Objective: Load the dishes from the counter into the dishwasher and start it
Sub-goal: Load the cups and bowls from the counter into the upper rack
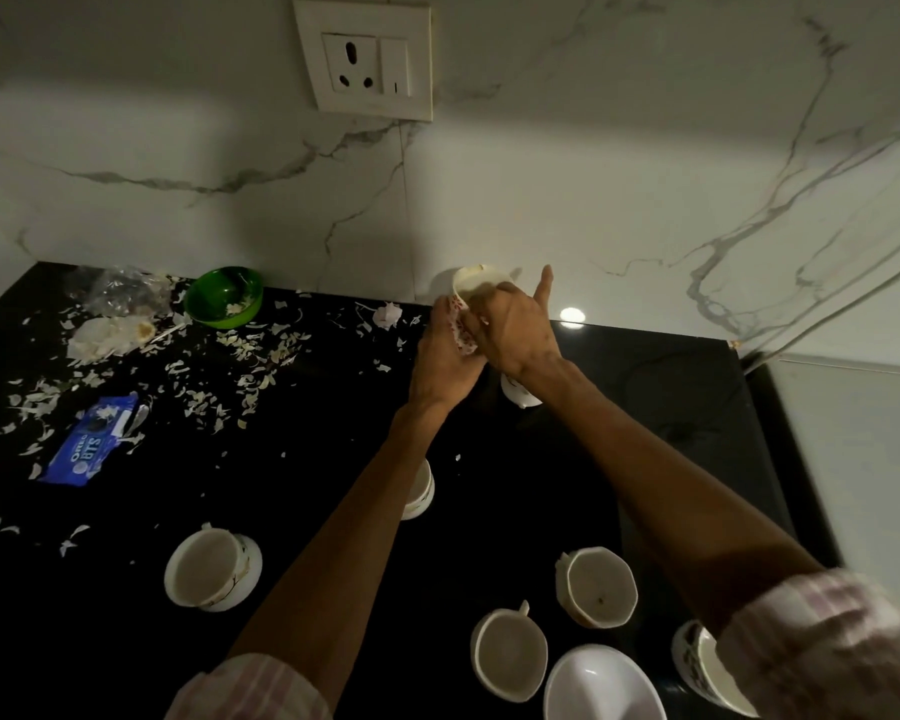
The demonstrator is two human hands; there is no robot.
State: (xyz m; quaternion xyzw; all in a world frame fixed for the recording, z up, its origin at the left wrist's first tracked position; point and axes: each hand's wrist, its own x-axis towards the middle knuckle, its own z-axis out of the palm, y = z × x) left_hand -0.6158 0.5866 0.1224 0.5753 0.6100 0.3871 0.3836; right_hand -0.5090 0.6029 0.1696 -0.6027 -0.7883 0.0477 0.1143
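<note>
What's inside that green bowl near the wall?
The green bowl holds a few pale scraps, like the peelings scattered on the black counter. Its near rim hides part of the bottom, so anything there is unseen.

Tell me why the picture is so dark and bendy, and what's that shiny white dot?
Head view: dim light leaves the black counter nearly featureless; the white dot is a lamp's glare on its polished surface; the wide-angle lens bends the wall socket and counter edges; the right sleeve near the camera is blurred; both hands cast a soft shadow on the wall.
</note>
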